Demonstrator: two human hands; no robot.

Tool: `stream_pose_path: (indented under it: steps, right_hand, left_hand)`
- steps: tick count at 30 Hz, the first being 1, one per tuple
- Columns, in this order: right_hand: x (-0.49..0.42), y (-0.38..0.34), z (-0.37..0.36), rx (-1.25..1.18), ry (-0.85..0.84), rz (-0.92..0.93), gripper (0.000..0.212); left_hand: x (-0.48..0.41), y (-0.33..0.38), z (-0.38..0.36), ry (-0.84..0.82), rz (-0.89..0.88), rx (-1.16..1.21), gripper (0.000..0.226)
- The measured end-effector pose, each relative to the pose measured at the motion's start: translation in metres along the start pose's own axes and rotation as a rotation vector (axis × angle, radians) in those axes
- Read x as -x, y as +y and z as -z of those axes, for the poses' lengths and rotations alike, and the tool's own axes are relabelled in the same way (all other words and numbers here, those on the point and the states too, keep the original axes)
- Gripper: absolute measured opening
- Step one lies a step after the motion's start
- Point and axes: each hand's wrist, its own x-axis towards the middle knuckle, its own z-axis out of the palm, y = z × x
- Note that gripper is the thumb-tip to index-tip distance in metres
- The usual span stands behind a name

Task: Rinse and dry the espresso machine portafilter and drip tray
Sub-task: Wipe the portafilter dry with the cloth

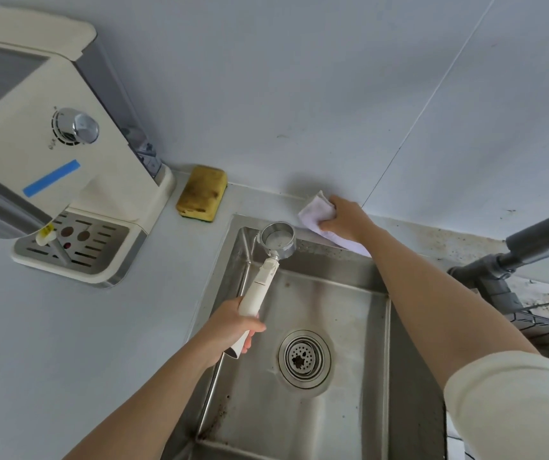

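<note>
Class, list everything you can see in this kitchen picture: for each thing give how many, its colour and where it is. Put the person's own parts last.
Espresso machine: one, cream and silver, counter far left.
Drip tray: one, cream with silver grate, at machine's base.
Blue tape: one strip, on machine's side.
Sponge: one, yellow, stained, against wall beside machine.
Sink: one, steel, centre.
Drain strainer: one, steel, in sink floor.
Portafilter: one, steel basket, white handle, over sink.
Cloth: one, pale pink-white, behind sink.
Faucet: one, dark grey, right.
Left hand: grips portafilter handle.
Right hand: on cloth.
</note>
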Motion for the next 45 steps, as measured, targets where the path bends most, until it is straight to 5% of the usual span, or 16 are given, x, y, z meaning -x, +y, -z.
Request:
stream_pose_path:
  steps: [9,16,18,22,25,30,45]
  right_hand:
    - [0.03,-0.01,0.023,-0.559,-0.101,-0.089,0.025]
    - [0.072,-0.016,0.022,-0.891,0.098,0.021,0.029]
    - [0.082,-0.024,0.019,-0.877,0.217,0.021,0.044]
    - [0.108,-0.052,0.011,-0.76,0.354,0.176,0.039]
    - [0.121,-0.066,-0.006,-0.518,0.449,0.334,0.065]
    - [0.144,-0.075,-0.021,-0.241,0.451,0.253,0.088]
    - [0.163,-0.058,-0.027,0.007,0.516,0.265,0.078]
  left_hand:
    - [0.014,0.009,-0.001,-0.043,-0.04,0.052,0.016]
    - [0.036,0.024,-0.006,-0.137,-0.058,0.204,0.02]
    - [0.043,0.03,-0.01,-0.181,-0.05,0.283,0.015]
    - [0.057,0.039,-0.018,-0.28,-0.01,0.475,0.015]
    - [0.065,0.044,-0.024,-0.33,0.03,0.597,0.016]
    - [0.078,0.047,-0.031,-0.335,0.072,0.65,0.019]
    - [0.102,0.043,-0.052,-0.393,0.115,0.645,0.019]
